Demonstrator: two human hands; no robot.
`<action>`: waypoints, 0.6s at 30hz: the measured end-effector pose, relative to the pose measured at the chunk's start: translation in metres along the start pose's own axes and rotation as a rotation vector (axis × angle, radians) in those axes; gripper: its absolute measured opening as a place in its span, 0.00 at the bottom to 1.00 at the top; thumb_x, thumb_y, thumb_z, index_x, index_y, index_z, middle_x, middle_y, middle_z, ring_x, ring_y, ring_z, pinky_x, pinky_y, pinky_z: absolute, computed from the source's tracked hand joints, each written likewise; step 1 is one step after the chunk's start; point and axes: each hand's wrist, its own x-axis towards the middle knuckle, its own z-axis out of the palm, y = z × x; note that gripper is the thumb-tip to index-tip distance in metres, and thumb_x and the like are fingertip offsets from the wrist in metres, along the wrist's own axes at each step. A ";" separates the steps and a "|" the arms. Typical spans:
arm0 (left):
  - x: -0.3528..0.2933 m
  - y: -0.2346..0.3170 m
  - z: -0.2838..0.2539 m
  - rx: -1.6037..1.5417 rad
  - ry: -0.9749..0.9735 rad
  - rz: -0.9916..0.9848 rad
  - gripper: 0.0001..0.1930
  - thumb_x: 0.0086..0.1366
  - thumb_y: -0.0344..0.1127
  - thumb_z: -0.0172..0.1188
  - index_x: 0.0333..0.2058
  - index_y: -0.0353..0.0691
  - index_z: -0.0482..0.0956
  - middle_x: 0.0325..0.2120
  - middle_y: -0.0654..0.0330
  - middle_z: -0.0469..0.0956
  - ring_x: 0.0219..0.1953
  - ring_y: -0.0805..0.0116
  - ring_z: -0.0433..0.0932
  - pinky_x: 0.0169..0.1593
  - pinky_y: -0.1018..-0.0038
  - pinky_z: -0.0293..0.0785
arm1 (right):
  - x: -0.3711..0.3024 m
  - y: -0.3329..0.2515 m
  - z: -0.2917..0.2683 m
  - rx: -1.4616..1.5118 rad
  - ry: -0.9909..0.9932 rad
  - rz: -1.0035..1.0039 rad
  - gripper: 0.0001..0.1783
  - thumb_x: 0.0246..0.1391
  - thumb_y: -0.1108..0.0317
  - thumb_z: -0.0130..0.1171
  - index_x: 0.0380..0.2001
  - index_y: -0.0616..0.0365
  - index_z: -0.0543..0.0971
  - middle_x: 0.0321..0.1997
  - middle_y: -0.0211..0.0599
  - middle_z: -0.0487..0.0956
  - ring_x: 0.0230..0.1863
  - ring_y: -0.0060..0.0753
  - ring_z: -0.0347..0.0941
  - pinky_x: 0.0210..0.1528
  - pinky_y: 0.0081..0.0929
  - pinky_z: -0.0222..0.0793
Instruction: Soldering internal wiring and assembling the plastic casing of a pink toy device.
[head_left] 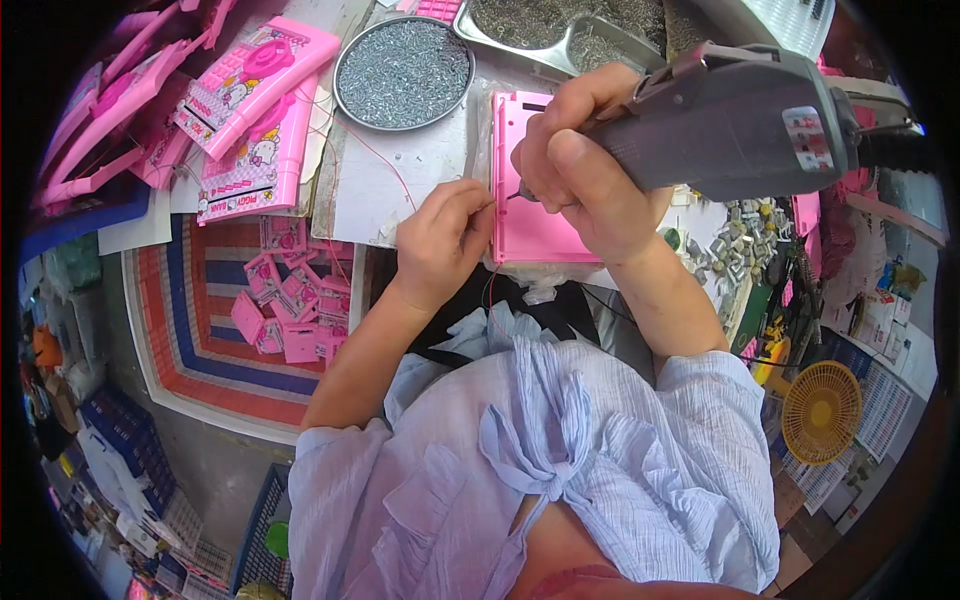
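Observation:
A dark grey electric screwdriver (pixel 730 120) is gripped in my right hand (pixel 590 165), its body pointing off to the right. Its thin bit comes down near the left edge of a pink plastic panel (pixel 550 235), which lies in front of me. At that same edge, close to the bit, my left hand (pixel 440 240) is closed with thumb and fingertips pinched together. Whatever sits between those fingertips is too small to make out. Part of the panel is hidden under my right hand and the tool.
A round tray (pixel 338 90) of small screws stands beyond my left hand, beside a metal tray (pixel 545 55) of small parts. Pink printed toy boxes (pixel 255 160) pile up at left, above a striped bin (pixel 230 385) with small pink pieces. Small metal parts (pixel 745 240) lie at right.

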 end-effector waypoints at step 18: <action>0.010 0.008 -0.018 -0.226 -0.259 -0.321 0.07 0.63 0.24 0.64 0.40 0.35 0.79 0.35 0.56 0.79 0.30 0.66 0.81 0.33 0.74 0.78 | -0.001 -0.001 -0.001 -0.005 -0.010 0.019 0.12 0.63 0.66 0.58 0.39 0.58 0.66 0.16 0.33 0.67 0.14 0.20 0.58 0.19 0.24 0.58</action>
